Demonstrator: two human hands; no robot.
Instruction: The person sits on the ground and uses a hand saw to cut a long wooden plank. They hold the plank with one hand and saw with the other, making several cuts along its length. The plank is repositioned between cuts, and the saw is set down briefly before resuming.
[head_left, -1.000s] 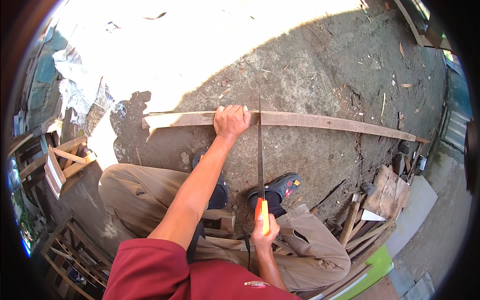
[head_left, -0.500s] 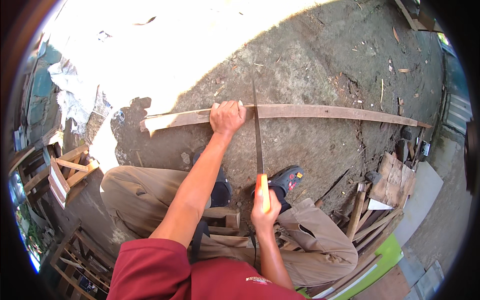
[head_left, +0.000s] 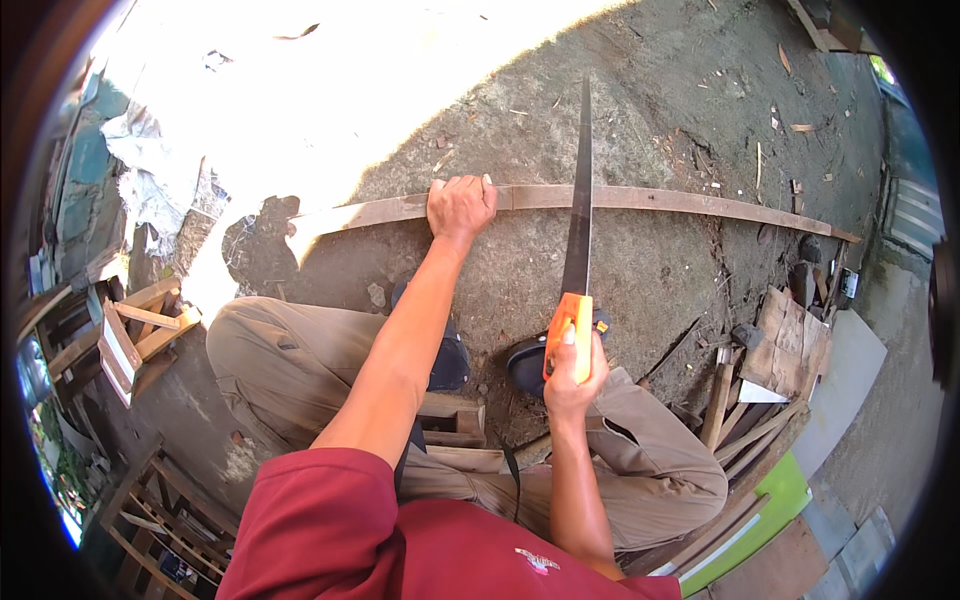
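Observation:
A long narrow wooden plank (head_left: pixel 660 200) lies crosswise in front of me over the concrete ground. My left hand (head_left: pixel 462 208) is closed round it, left of its middle. A thin dark line crosses the plank just right of those fingers. My right hand (head_left: pixel 577 375) grips the orange handle of a handsaw (head_left: pixel 579 220), its thumb along the handle's top. The long tapering blade points away from me and passes over the plank, right of the dark line. Whether the blade touches the wood, I cannot tell.
My dark clogs (head_left: pixel 530 365) are on the ground between me and the plank. Wood scraps and a weathered board (head_left: pixel 790 345) are piled at the right, by a green panel (head_left: pixel 755 520). Wooden frames (head_left: pixel 150 335) stand at the left. Bright sunlight covers the ground at far left.
The handsaw has moved right, away from the dark line, and its blade now shows its broad side. My left hand has stayed on the plank, shifting only slightly.

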